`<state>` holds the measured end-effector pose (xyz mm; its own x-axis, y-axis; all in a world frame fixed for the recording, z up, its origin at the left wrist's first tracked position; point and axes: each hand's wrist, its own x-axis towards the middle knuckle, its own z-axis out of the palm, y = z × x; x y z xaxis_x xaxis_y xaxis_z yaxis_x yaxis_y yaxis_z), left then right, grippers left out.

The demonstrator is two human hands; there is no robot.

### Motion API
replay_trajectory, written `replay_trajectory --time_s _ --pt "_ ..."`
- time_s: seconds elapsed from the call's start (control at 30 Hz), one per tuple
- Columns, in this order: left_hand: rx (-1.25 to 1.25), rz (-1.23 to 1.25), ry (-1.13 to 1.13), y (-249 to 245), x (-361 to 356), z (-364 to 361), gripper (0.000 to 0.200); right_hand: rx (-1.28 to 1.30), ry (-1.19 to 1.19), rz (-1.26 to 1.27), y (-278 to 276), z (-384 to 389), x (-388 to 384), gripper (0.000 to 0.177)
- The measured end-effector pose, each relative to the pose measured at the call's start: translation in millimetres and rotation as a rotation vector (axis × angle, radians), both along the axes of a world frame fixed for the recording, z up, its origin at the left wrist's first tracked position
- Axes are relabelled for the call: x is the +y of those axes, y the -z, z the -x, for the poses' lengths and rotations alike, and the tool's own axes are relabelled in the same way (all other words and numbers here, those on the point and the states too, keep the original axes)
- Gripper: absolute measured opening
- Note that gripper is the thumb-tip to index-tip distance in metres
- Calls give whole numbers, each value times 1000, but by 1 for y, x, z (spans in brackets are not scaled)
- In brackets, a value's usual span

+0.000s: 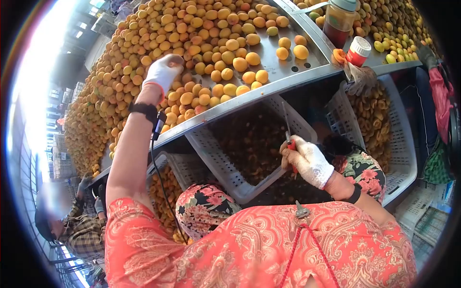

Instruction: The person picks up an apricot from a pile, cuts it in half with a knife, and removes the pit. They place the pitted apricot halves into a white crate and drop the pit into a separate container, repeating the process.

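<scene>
My left hand, in a white glove with bare fingertips, is over a heap of apricots on a metal table. Its fingers are curled together; what they hold, if anything, is hidden. In my right hand, also gloved in white, is a small knife with a red handle, its thin blade pointing up and away from me. That hand is above the near right side of a grey perforated crate, which contains dark pieces, apparently pits, in shadow.
More crates stand under the table edge; the right crate holds apricot halves. A jar of dark liquid, a red bottle with a white cap and a worn glove are at the right. A co-worker is at lower left.
</scene>
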<state>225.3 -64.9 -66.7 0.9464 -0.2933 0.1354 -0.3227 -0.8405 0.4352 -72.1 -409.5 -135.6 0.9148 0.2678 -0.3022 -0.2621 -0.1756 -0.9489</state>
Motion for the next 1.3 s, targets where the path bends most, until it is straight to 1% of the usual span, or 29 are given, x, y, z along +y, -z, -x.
replay_trajectory --time_s 0.07,0.1,0.13,0.2,0.27,0.33,0.37,0.4,0.43,0.47,0.53,0.57,0.6,0.63,0.67,0.73,0.87,0.97,1.2,1.27,1.3 --pt "259 430 -206 -41 -15 43 17 109 150 -251 1 3 2 15" --pt "167 488 -220 -57 -26 70 15 104 127 -227 -9 3 -1 13" --pt "221 571 -181 -71 -28 94 19 95 123 -229 -10 4 0 13" --pt "294 717 -150 -89 -34 146 24 -89 195 -218 -8 8 6 14" --pt "395 860 -112 -91 -39 193 27 -135 194 -229 -19 14 11 15" --pt "443 908 -90 -90 -41 226 31 -157 179 -216 -28 27 16 14" --pt "479 980 -85 -82 -51 253 36 -173 148 -284 -36 30 20 13" --pt "522 1043 -25 -76 -52 267 40 -178 117 -348 -47 33 24 13" --pt "539 1052 -38 -71 -56 281 40 -138 102 -420 -57 39 28 11" --pt "547 1135 -29 -68 -61 293 42 -155 67 -459 -65 44 30 9" --pt "554 1302 8 -62 -76 310 47 -152 4 -315 -84 55 31 10" --pt "561 1358 17 -60 -87 318 48 -155 8 -301 -89 59 33 10" --pt "569 1413 27 -59 -96 325 49 -225 -18 -251 -93 63 34 13" --pt "612 1445 74 -56 -98 330 52 -293 -47 -201 -97 66 35 17" --pt "614 1456 82 -56 -101 335 52 -294 -45 -188 -101 69 35 17" --pt "594 1468 162 -56 -107 341 53 -417 -64 -44 -110 74 35 20" --pt "519 1558 148 -53 -113 342 54 -413 -61 27 -113 79 36 23" --pt "537 1606 136 -58 -116 344 50 -444 -56 28 -113 80 38 24" --pt "509 1602 90 -53 -119 347 44 -453 -66 21 -108 79 41 25" --pt "519 1638 78 -53 -122 348 43 -504 -78 98 -108 78 41 25" --pt "520 1638 79 -53 -126 350 43 -504 -77 99 -107 78 42 25"
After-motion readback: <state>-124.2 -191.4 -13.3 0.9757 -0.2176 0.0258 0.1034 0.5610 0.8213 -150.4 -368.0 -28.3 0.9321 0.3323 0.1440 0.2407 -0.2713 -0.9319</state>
